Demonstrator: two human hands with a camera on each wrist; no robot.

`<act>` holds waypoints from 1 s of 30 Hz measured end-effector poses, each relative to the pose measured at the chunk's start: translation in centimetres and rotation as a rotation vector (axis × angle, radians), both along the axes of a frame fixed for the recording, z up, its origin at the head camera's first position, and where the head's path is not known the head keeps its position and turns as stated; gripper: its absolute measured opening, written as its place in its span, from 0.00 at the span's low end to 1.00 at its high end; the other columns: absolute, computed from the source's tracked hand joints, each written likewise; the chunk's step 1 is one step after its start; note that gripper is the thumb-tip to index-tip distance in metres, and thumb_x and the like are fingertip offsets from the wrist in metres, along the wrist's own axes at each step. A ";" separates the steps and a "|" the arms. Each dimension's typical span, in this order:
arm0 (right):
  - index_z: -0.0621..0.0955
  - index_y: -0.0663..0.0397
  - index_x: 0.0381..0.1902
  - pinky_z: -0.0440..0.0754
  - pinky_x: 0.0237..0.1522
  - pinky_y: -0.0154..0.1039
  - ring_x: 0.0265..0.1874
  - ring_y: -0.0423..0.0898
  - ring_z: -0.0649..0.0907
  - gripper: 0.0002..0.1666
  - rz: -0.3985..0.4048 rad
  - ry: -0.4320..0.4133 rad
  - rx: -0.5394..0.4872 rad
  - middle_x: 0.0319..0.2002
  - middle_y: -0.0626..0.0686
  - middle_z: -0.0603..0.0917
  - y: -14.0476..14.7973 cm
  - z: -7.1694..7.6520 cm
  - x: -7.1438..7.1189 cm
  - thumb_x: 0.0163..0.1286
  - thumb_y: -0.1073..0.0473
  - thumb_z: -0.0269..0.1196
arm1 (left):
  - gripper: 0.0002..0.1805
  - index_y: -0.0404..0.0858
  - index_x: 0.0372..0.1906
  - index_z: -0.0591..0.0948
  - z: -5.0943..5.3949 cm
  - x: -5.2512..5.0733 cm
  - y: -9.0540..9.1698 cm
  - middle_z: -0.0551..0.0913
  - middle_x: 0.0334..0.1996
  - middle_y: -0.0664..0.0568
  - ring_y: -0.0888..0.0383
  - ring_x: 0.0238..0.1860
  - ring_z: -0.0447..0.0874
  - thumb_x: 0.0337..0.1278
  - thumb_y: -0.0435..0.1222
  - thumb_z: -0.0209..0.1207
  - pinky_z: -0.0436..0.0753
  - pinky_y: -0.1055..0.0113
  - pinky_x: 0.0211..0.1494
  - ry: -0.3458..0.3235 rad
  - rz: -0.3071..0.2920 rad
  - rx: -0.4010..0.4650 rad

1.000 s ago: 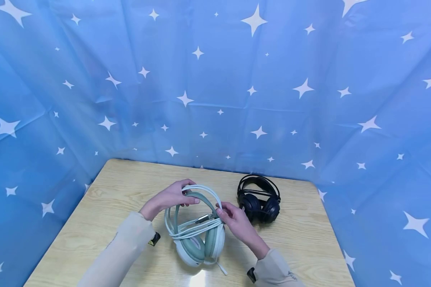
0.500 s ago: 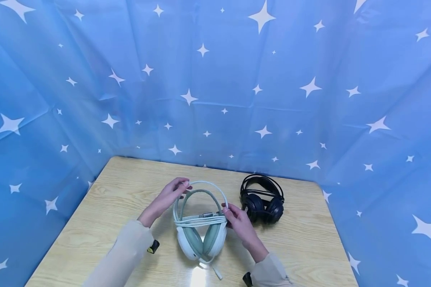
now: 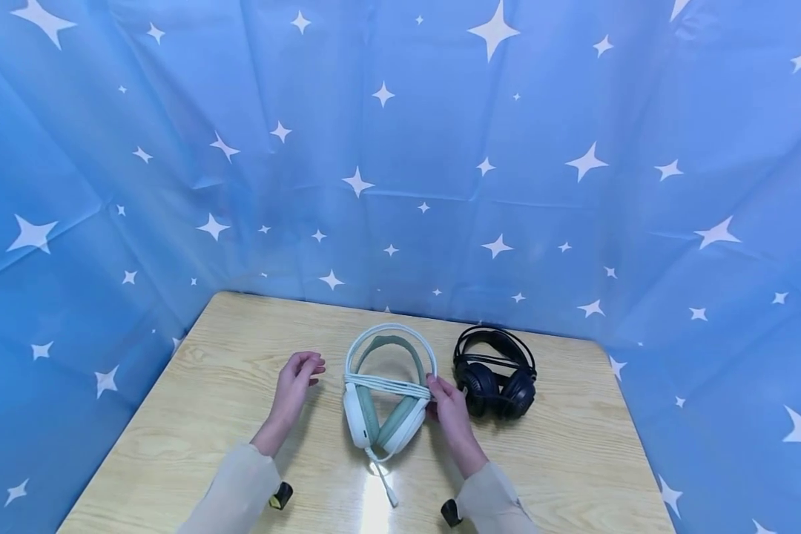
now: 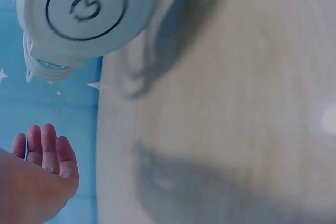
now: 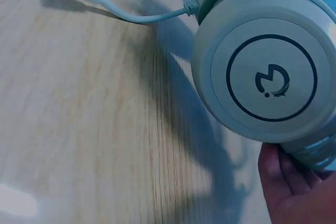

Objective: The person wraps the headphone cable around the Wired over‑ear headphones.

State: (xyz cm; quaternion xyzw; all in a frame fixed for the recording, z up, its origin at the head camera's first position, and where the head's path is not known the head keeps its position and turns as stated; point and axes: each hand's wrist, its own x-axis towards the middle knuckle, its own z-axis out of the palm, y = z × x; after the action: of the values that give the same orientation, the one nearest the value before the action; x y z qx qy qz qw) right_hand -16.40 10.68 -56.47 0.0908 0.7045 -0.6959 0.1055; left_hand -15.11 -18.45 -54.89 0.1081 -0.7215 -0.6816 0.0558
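Observation:
A white and pale-green headset (image 3: 356, 417) is at the middle of the table in the head view, its own cable (image 3: 387, 384) wound across it below the headband. Its microphone boom (image 3: 385, 482) points toward the table's front. My right hand (image 3: 450, 411) grips the headset's right side near the cable winding; in the right wrist view the fingers (image 5: 273, 174) reach behind it, below the round earcup (image 5: 268, 66). To the headset's left, my left hand (image 3: 294, 389) is apart from it with relaxed fingers. The left wrist view shows that hand (image 4: 44, 177) holding nothing.
Black headphones (image 3: 482, 382) lie just right of my right hand, close to the white headset. The wooden table (image 3: 173, 445) ends at a blue curtain (image 3: 427, 222) with white stars, at the back and both sides.
My left hand has let go of the headband and moved left and down. The headset has turned to face me more squarely and shifted slightly right, with the right hand still on it.

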 end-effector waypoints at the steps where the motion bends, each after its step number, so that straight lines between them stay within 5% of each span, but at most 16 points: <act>1: 0.71 0.72 0.71 0.77 0.31 0.32 0.27 0.37 0.80 0.33 -0.011 -0.010 -0.015 0.32 0.43 0.83 -0.2 -0.2 -0.3 0.83 0.49 0.53 | 0.21 0.26 0.59 0.74 -0.2 0.4 -0.2 0.81 0.55 0.32 0.43 0.55 0.82 0.80 0.41 0.49 0.80 0.47 0.60 -0.002 0.008 -0.001; 6: 0.76 0.72 0.63 0.73 0.26 0.30 0.21 0.37 0.74 0.29 -0.066 -0.054 -0.088 0.25 0.43 0.78 -1.0 -1.3 -1.8 0.82 0.50 0.54 | 0.19 0.26 0.60 0.73 -1.4 2.1 -1.1 0.81 0.55 0.32 0.49 0.52 0.84 0.80 0.38 0.49 0.80 0.49 0.60 -0.029 0.042 0.034; 13: 0.80 0.56 0.38 0.72 0.23 0.30 0.18 0.37 0.72 0.17 -0.126 -0.112 -0.119 0.19 0.43 0.73 -1.2 -2.4 -3.5 0.80 0.49 0.56 | 0.17 0.26 0.59 0.73 -2.3 3.9 -1.5 0.82 0.52 0.36 0.56 0.48 0.84 0.79 0.37 0.51 0.82 0.55 0.57 -0.065 0.076 0.062; 22: 0.77 0.52 0.26 0.69 0.22 0.32 0.15 0.39 0.68 0.21 -0.167 -0.120 -0.071 0.15 0.44 0.69 -0.6 -2.6 -5.4 0.79 0.48 0.56 | 0.16 0.24 0.56 0.75 -3.5 4.9 -0.8 0.84 0.47 0.38 0.54 0.45 0.85 0.76 0.34 0.54 0.84 0.60 0.49 -0.116 0.044 0.074; 30: 0.80 0.54 0.31 0.73 0.24 0.29 0.18 0.37 0.73 0.18 -0.140 -0.149 -0.009 0.18 0.43 0.74 -1.0 -2.5 -6.0 0.77 0.48 0.57 | 0.16 0.24 0.55 0.76 -4.4 5.4 -0.8 0.84 0.47 0.36 0.53 0.43 0.85 0.75 0.35 0.54 0.84 0.63 0.45 -0.134 0.031 0.085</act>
State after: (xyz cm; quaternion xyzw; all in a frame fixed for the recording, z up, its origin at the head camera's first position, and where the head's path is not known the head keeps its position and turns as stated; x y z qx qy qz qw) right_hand -22.39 9.63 -59.01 0.1908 0.6834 -0.6961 0.1093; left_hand -9.76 -19.22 -59.25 0.1669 -0.6924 -0.7018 0.0134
